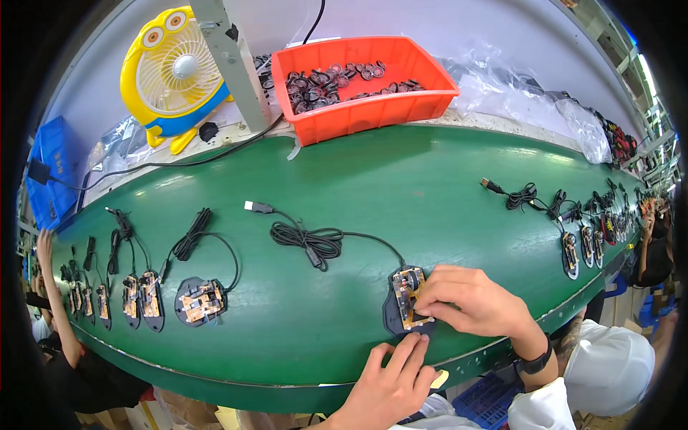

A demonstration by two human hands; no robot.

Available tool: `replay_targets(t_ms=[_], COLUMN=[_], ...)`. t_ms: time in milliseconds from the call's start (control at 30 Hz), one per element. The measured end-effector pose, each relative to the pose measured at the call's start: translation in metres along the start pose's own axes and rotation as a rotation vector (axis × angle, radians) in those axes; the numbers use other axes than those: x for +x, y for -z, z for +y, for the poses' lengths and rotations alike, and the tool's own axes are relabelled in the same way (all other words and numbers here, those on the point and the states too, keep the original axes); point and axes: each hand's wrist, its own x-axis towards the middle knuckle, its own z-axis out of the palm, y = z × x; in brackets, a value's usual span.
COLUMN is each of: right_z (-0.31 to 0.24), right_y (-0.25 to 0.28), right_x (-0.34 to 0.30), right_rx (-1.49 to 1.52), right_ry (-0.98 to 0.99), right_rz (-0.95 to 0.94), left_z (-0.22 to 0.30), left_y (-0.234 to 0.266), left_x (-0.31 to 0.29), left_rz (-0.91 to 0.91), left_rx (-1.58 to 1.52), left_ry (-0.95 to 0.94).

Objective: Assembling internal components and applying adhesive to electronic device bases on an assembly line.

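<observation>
A half-built computer mouse [396,315] lies on the green belt in front of me: a black base with a tan circuit board [408,279] on it. Its black cable [315,241] is coiled just beyond, ending in a white USB plug [258,207]. My right hand [466,297] reaches over the board from the right, thumb and fingertips pinched together at its surface; whatever they hold is hidden. With fingers stretched out, my left hand [393,383] touches the near edge of the base.
Several similar mouse bases [201,301] with coiled cables lie leftward, others [570,254] to the right. Beyond the belt stand a red bin [373,118] of small black wheels, a metal post [233,64] and a yellow fan [179,72]. Another person's arm [61,301] reaches in at far left.
</observation>
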Motion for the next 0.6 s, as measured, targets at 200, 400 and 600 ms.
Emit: replay_targets(t_ms=[200, 400, 600], right_z=[0.004, 0.007, 0.012], right_y=[0.000, 0.000, -0.007], right_x=[0.000, -0.001, -0.002], right_rx=[0.008, -0.020, -0.114], right_ry=[0.034, 0.062, 0.088], right_rz=[-0.017, -0.005, 0.019], left_z=[0.001, 0.001, -0.004], left_y=[0.004, 0.002, 0.001], left_x=[0.005, 0.009, 0.017], left_rz=[-0.003, 0.007, -0.031], left_rx=[0.005, 0.013, 0.004], left_ry=[0.004, 0.001, -0.011])
